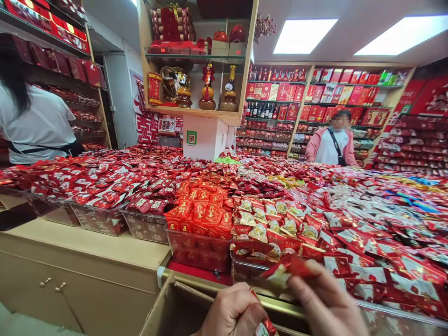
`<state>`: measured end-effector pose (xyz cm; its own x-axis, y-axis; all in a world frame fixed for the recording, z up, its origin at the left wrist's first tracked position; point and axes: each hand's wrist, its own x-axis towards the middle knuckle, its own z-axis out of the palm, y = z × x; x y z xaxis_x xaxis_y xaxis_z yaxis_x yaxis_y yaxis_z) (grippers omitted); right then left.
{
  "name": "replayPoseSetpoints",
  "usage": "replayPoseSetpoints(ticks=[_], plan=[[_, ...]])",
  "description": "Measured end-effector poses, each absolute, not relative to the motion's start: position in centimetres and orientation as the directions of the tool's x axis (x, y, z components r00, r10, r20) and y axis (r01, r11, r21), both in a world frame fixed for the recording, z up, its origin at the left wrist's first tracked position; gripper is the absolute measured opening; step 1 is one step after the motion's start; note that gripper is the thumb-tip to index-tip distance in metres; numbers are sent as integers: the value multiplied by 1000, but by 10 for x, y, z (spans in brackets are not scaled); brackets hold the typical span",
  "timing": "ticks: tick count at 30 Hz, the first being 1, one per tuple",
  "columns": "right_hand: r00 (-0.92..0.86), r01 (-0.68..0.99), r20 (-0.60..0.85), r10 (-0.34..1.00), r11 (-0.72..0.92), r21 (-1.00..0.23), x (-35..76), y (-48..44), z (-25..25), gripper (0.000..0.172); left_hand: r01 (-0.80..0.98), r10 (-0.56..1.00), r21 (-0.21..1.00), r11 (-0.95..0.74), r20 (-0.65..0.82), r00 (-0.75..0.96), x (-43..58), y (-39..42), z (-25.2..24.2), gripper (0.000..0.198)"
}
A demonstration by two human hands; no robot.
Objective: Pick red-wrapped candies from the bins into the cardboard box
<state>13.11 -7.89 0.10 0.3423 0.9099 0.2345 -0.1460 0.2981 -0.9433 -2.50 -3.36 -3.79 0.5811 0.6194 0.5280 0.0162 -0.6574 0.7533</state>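
Observation:
My left hand (pixel 233 310), at the bottom centre over an open cardboard box (pixel 175 303), is closed round a small red packet (pixel 268 326) that pokes out below the thumb. To its right, my right hand (pixel 318 298) pinches another red packet (pixel 289 272) with a pale patch, slightly blurred. Just behind it stands a clear bin heaped with red and gold durian packets (pixel 261 231). Left of that bin are orange-red packets (pixel 199 210) in a clear tub, and to the right lie red and white packets (pixel 378 275).
A beige counter (pixel 87 249) with cabinet doors runs along the left. A metal edge (pixel 280 310) borders the display beside the box. One person in white (pixel 38 121) stands at the left, another in pink (pixel 332 144) behind the display. Shelves hang above the centre.

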Motion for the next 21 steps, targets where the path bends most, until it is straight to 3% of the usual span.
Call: replayPoseSetpoints(ticks=[3,5,8,12,21], plan=[[380,209,481,790,433,-877,168,-49,53,25,119,648,747,-654,473,597,-26,-27,-47,41],[384,350,577,721,464,-814,193,-14,85,24,180,673,748,-639,429,603,-26,-25,-51,37],[334,332,418,845,309,-891,221,43,110,31,216,707,769,-602,387,593,-24,-24,-52,30],[322,346,175,930,56,-937,227,96,108,26,257,770,811,-526,326,549,-21,-23,-51,24],[165,607,3,986,-99,-789,182,149,87,7,277,790,818,-505,308,530,-19,-14,-61,19]])
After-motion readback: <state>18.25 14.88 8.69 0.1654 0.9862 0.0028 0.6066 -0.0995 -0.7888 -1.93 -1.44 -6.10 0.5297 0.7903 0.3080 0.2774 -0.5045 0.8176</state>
